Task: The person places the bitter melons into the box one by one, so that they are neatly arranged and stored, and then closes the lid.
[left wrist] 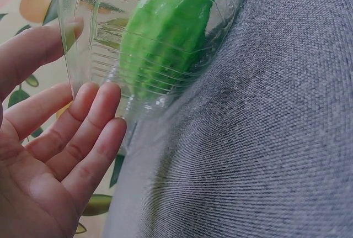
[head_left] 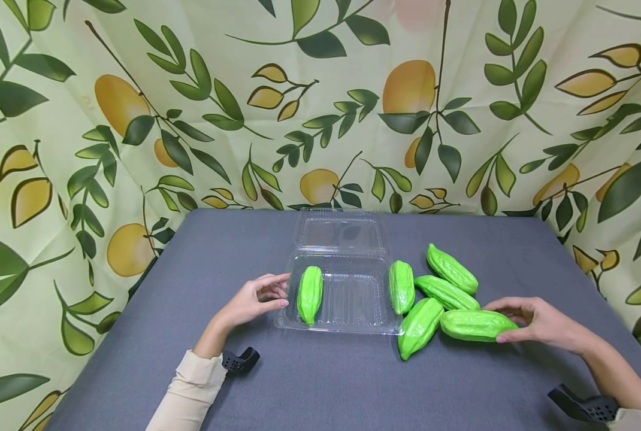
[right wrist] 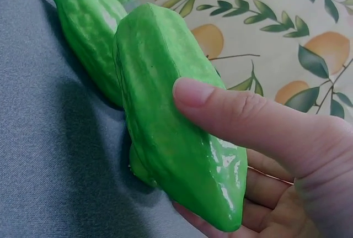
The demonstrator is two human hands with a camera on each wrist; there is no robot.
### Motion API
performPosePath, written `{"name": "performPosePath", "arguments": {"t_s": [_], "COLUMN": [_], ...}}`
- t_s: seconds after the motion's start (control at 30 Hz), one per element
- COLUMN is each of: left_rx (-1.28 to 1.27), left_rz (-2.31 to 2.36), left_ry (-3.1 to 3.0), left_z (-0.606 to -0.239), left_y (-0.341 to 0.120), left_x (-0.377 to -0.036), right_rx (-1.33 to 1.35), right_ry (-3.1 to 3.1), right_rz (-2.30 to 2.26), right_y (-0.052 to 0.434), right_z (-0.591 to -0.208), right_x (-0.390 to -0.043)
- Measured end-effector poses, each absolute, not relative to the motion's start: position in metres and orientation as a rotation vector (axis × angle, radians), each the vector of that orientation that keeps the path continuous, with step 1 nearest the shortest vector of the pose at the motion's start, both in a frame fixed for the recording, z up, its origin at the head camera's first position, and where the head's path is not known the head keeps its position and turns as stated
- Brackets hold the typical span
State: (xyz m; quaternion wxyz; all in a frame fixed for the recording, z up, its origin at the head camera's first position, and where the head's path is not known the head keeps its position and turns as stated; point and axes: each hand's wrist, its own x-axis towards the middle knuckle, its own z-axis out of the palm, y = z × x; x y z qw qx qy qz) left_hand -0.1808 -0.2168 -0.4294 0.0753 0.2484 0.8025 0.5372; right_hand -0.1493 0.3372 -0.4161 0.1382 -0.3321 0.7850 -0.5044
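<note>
My right hand grips a ridged green bitter melon by its right end. In the right wrist view, the thumb lies along its glossy side, with the other fingers partly hidden behind it. A clear plastic clamshell container lies with its lid folded back. One bitter melon lies lengthwise at the left inside it. My left hand is at the container's left wall, fingers loosely extended and fingertips right at the plastic; the left wrist view shows the thumb apart from them at the rim.
More bitter melons are grouped right of the container: one upright along its right rim, one at its front right corner, and others behind. Grey cloth covers the table; a leaf-and-fruit patterned curtain hangs behind.
</note>
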Motion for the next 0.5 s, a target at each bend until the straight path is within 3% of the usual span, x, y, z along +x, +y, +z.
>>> {"name": "performPosePath", "arguments": {"t_s": [0.5], "left_rx": [0.731], "left_rz": [1.61], "left_ry": [2.404], "left_z": [-0.43], "left_y": [-0.217], "left_x": [-0.181], "right_rx": [-0.899], "right_ry": [2.35], "right_rz": [-1.481], "right_y": [0.326], "right_z": [-0.409], "right_x": [-0.15]}}
